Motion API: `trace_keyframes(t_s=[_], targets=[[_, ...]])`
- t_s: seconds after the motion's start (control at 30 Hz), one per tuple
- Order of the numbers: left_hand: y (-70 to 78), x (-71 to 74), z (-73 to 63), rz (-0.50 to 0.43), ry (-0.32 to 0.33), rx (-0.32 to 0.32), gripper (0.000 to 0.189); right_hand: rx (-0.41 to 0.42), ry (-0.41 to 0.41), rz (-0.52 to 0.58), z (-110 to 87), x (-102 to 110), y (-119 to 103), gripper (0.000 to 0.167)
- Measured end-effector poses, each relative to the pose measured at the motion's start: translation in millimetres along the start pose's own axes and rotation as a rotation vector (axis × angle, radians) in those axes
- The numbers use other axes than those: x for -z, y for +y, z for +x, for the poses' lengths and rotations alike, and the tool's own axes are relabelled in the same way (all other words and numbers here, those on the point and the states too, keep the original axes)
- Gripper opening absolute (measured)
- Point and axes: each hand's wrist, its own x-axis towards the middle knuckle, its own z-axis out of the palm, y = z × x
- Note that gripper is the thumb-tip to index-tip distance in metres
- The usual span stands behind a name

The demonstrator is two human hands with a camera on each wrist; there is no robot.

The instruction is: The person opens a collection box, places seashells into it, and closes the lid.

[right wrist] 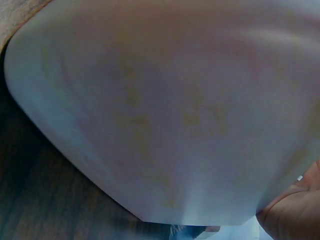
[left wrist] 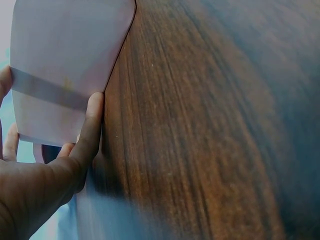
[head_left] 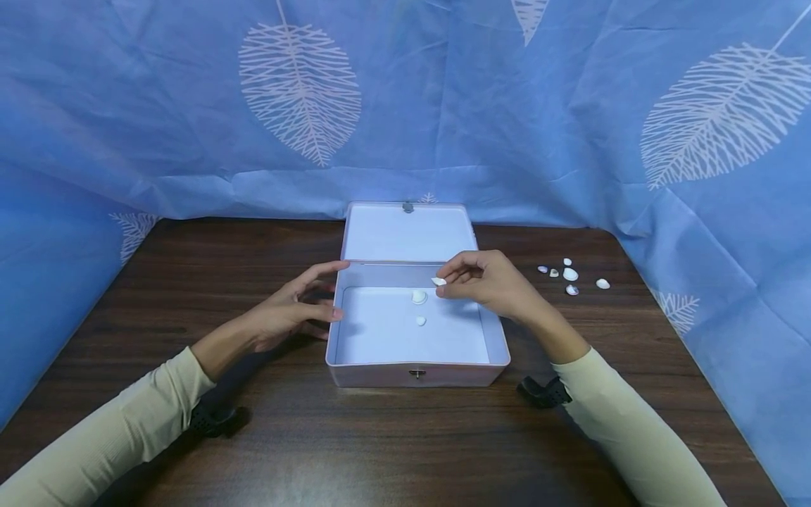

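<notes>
A pale pink box point(head_left: 367, 377) stands on the table, its hinged lid point(head_left: 405, 229) raised at the back. Over the right half of the box, my right hand point(head_left: 491, 283) pinches a small white seashell point(head_left: 438, 282) between thumb and fingertips. Two more shells, a larger one point(head_left: 419, 297) and a smaller one point(head_left: 421, 321), lie on the box floor. My left hand point(head_left: 281, 310) touches the left wall with spread, mostly straight fingers, seen against the side in the left wrist view. In the right wrist view the box's outer side hides most of my right hand point(right wrist: 292, 212).
Several small shells lie scattered on the dark wooden table point(head_left: 285, 436) to the right of the box, among them a white one point(head_left: 570, 274) and one farther right point(head_left: 602, 284). A blue cloth with white leaf prints point(head_left: 405, 105) hangs behind the table and along its sides.
</notes>
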Motion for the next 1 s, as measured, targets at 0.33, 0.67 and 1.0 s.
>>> trace_keyframes(t_s=[0.33,0.67,1.0], targets=[[-1.2,0.9,0.0,0.004,-0.005,-0.010,0.091,-0.003,-0.001,0.024,0.7,-5.1,-3.0,0.034],[-0.5,-0.1,-0.2,0.002,-0.011,-0.019,0.093,-0.007,0.008,0.014,-4.2,-2.2,-2.6,0.037],[0.9,0.8,-0.8,0.009,-0.013,-0.012,0.093,-0.030,0.046,0.020,-14.5,6.8,-0.7,0.038]])
